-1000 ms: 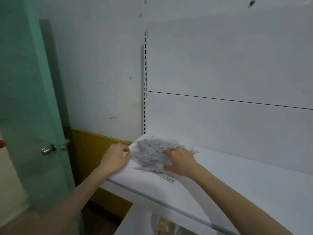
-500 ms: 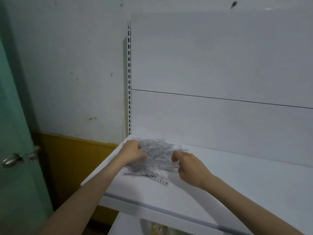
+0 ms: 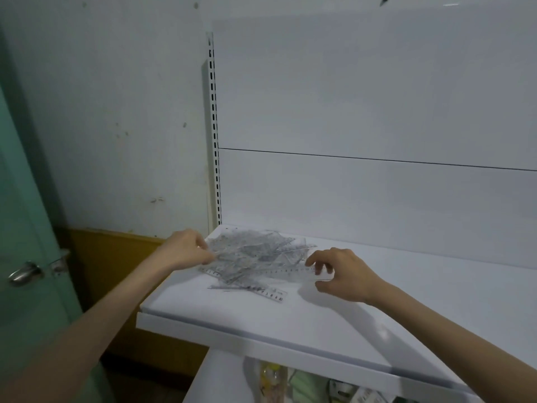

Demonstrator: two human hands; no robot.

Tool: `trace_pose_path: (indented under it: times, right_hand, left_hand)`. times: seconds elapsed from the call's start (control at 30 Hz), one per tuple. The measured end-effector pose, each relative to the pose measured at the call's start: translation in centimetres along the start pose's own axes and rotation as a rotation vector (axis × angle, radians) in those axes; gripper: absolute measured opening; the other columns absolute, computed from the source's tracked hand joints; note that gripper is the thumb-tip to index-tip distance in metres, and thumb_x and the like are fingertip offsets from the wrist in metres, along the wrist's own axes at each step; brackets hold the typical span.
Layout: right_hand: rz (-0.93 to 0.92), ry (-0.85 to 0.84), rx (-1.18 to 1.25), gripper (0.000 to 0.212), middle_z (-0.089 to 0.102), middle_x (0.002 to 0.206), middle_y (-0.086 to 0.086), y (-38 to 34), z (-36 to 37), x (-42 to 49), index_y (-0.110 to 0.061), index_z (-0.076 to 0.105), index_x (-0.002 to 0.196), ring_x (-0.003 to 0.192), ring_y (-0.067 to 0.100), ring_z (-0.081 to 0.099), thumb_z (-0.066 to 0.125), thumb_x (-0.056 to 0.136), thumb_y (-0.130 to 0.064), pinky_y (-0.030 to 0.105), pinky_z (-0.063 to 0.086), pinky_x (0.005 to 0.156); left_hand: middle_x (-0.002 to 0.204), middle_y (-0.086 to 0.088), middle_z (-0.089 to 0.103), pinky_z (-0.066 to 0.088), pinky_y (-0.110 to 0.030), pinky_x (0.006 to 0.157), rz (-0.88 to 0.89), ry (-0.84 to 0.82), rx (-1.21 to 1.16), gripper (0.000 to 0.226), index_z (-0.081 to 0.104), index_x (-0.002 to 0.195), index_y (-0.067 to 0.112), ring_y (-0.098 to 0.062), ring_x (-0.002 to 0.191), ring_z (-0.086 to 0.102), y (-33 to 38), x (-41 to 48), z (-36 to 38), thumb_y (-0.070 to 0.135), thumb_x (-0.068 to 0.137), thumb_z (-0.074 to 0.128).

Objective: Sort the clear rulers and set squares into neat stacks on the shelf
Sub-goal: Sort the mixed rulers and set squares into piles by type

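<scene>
A loose heap of clear rulers and set squares (image 3: 250, 254) lies at the left end of the white shelf (image 3: 261, 318). My left hand (image 3: 186, 250) sits at the heap's left edge, fingers pinched on pieces there. My right hand (image 3: 340, 273) is at the heap's right side, its fingers and thumb closed on the end of one clear ruler (image 3: 290, 273) that stretches left toward the heap. Another ruler (image 3: 261, 290) pokes out of the heap toward the shelf's front.
White back panels (image 3: 377, 112) rise behind the shelf, with a slotted upright (image 3: 214, 126) at their left edge. A green door with a metal handle (image 3: 26, 273) stands at far left. Packaged goods (image 3: 305, 382) show on the lower shelf below.
My right hand has moved right, away from the heap, drawing one clear ruler out with it. My left hand stays at the heap's left edge. The view has shifted slightly.
</scene>
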State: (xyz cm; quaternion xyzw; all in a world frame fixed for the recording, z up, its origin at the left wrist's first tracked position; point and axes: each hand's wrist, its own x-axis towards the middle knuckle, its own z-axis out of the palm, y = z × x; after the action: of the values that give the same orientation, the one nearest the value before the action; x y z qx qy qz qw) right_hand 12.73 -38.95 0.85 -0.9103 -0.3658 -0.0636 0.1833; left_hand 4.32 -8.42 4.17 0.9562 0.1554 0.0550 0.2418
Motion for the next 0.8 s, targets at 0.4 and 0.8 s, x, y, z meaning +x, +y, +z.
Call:
trace_pose_path:
  times: [0.4,0.8]
  right_hand:
    - [0.219,0.162,0.197,0.029,0.061,0.083,-0.015,3.7,-2.0,-5.9,-0.029,0.052,0.09,0.076,0.007,0.058,0.07,0.073,-0.014,0.037,0.052,0.075]
    - [0.638,0.31,0.13,0.047,0.061,0.086,-0.01,15.3,-9.5,-23.8,-0.022,0.054,0.117,0.074,0.012,0.058,0.071,0.074,-0.012,0.032,0.051,0.075]
  left_hand:
    - [0.073,-0.008,0.062,0.036,-0.024,0.057,0.228,0.138,-0.131,0.013,0.068,0.085,0.017,-0.018,0.068,0.052,4.4,-2.4,2.3,0.024,0.077,0.075]
    - [0.056,-0.003,0.067,0.038,-0.022,0.049,0.49,-0.164,-0.256,0.029,0.059,0.082,0.009,-0.013,0.04,0.053,27.3,-1.7,15.9,0.038,0.088,0.06]
